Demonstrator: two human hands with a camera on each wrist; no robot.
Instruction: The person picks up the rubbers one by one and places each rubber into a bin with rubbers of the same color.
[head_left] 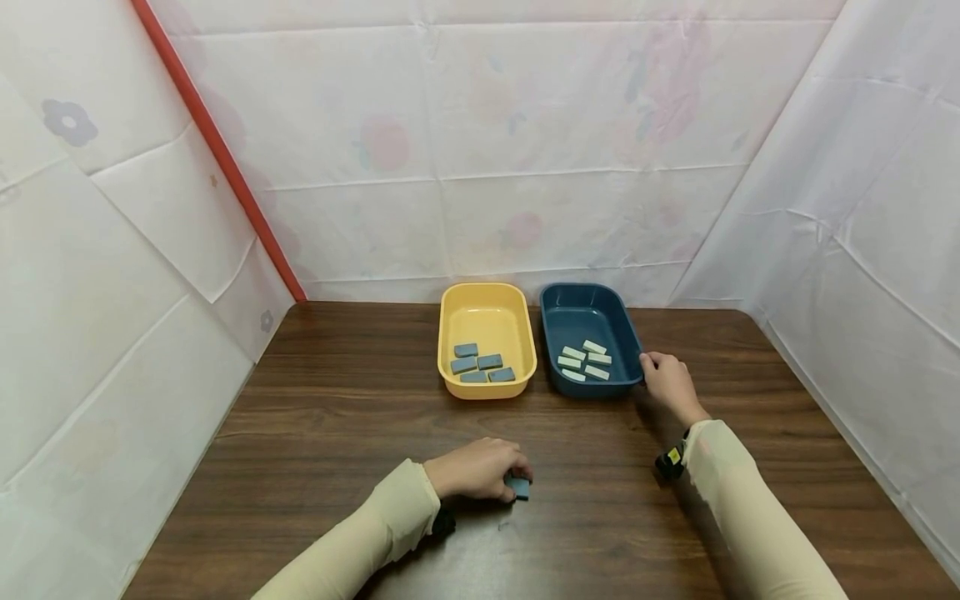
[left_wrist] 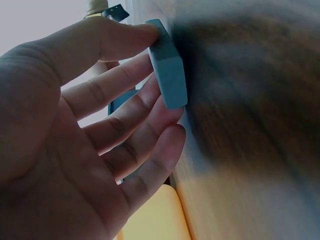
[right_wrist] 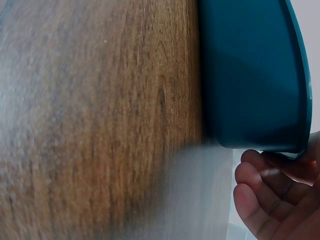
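Note:
My left hand (head_left: 483, 468) is low over the table, left of centre. Between thumb and fingertips it pinches a small blue-grey block (left_wrist: 170, 75) with a slanted end face, close to the wood. In the head view part of that block sticks out past the fingers. My right hand (head_left: 670, 385) grips the near right corner of a dark blue tray (head_left: 630, 333) by its rim. In the right wrist view the curled fingers (right_wrist: 247, 200) are right at the tray's rim. Several pale green-white blocks (head_left: 585, 360) lie in the near half of this tray.
To the left of the dark blue tray stands a yellow tray (head_left: 483, 292) with several blue-grey blocks (head_left: 489, 362) in its near half. Both trays are at the back of the brown wooden table (head_left: 337, 400). White patterned sheets (head_left: 450, 125) hang behind and at both sides.

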